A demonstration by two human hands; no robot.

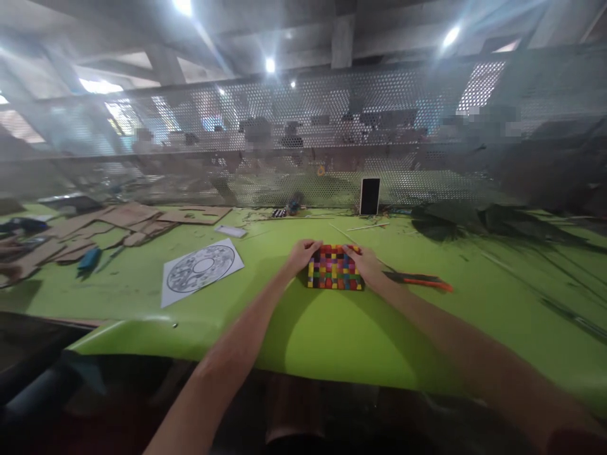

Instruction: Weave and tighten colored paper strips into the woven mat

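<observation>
A small rectangular piece woven from many-coloured strips (335, 270) is tilted up at the middle of the green table. My left hand (303, 254) grips its upper left corner, the thumb lying over the front. At the upper right corner my right hand (365, 260) pinches it in the same way. Both hands hide the corners they hold, and the back of the piece is out of sight. Just right of my right hand lies a dark tool with orange handles (424, 280), perhaps scissors, partly hidden by my forearm.
Left of the hands lies a white sheet with a round printed pattern (203, 268). Farther left are torn cardboard pieces (128, 218) and a blue tool (89, 260). A phone (370, 196) stands against the perforated metal screen (284, 164). Large dark leaves (474, 221) spread at right.
</observation>
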